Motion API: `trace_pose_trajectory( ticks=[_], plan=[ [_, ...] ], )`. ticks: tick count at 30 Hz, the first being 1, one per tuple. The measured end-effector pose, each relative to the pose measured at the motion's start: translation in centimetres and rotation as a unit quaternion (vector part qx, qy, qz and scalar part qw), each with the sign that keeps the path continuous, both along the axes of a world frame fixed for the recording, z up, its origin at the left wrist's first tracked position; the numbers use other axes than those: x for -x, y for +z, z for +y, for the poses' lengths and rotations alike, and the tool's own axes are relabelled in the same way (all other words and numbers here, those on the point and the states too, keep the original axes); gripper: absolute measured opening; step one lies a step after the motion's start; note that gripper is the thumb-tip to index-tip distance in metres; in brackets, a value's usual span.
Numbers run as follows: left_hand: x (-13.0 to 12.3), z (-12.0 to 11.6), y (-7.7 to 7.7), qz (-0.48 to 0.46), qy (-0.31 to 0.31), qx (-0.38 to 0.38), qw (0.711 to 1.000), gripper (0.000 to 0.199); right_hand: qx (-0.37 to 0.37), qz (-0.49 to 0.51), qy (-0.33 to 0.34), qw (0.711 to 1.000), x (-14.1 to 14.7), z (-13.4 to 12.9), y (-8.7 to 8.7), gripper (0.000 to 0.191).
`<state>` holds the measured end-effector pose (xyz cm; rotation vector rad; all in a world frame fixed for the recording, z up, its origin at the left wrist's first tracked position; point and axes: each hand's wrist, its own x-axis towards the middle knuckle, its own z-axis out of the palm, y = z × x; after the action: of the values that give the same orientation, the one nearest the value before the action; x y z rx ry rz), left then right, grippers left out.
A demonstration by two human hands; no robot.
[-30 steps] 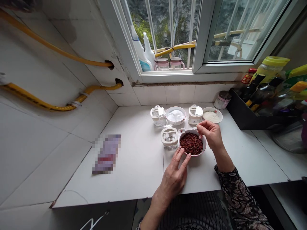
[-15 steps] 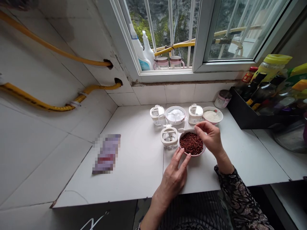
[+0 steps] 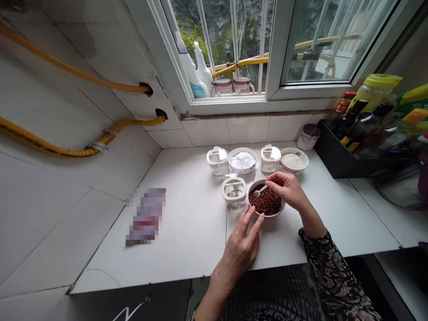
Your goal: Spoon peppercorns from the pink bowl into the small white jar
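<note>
A small bowl stands on the counter, filled with dark red peppercorns. My right hand is closed, pinching the handle of a small white spoon; its scoop end is over the peppercorns at the bowl's far left. Fingers stretched and apart, my left hand rests its fingertips on the bowl's near rim; its thumb is hidden. Just left of the bowl is a clear seasoning jar with a cream rim. Whether the spoon carries any peppercorns is too small to tell.
Behind stand two more seasoning jars, a bowl of white grains and a floral bowl of pale powder. A black box of bottles is at right. On the left lies a blurred purple packet. Yellow pipes run along the wall.
My right hand has turned and lowered the spoon from above the bowl's far rim to the peppercorns. My left hand stays at the near rim. The view has shifted slightly.
</note>
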<state>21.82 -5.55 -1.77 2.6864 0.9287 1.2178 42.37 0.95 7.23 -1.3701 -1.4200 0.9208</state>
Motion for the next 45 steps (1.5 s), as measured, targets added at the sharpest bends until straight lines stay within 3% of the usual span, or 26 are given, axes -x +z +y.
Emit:
trace_pose_trajectory(
  ticks=[12, 24, 29, 33, 39, 45],
  plan=[
    [-0.2, 0.0, 0.0, -0.003, 0.001, 0.0, 1.0, 0.076, -0.021, 0.064, -0.053, 0.996, -0.6, 0.5, 0.1, 0.024],
    [0.0, 0.1, 0.0, -0.001, -0.001, 0.0, 1.0, 0.076, 0.024, 0.167, -0.087, 0.982, -0.9, 0.9, 0.7, 0.019],
    [0.0, 0.1, 0.0, -0.001, -0.002, -0.003, 1.0, 0.077, -0.023, 0.201, -0.08, 0.976, 0.2, 0.7, 0.9, 0.022],
    [-0.1, 0.1, -0.1, -0.001, 0.0, -0.005, 1.0, 0.079, -0.103, 0.162, -0.055, 0.98, 2.2, 0.1, 0.6, 0.02],
    [-0.2, 0.1, -0.2, -0.004, 0.003, -0.012, 1.0, 0.079, -0.183, -0.027, 0.01, 0.983, 3.6, -1.0, 0.2, 0.014],
    [-0.1, 0.1, 0.1, 0.003, 0.001, -0.007, 1.0, 0.078, -0.147, 0.014, -0.075, 0.986, 1.2, -0.5, 0.3, 0.021]
  ],
)
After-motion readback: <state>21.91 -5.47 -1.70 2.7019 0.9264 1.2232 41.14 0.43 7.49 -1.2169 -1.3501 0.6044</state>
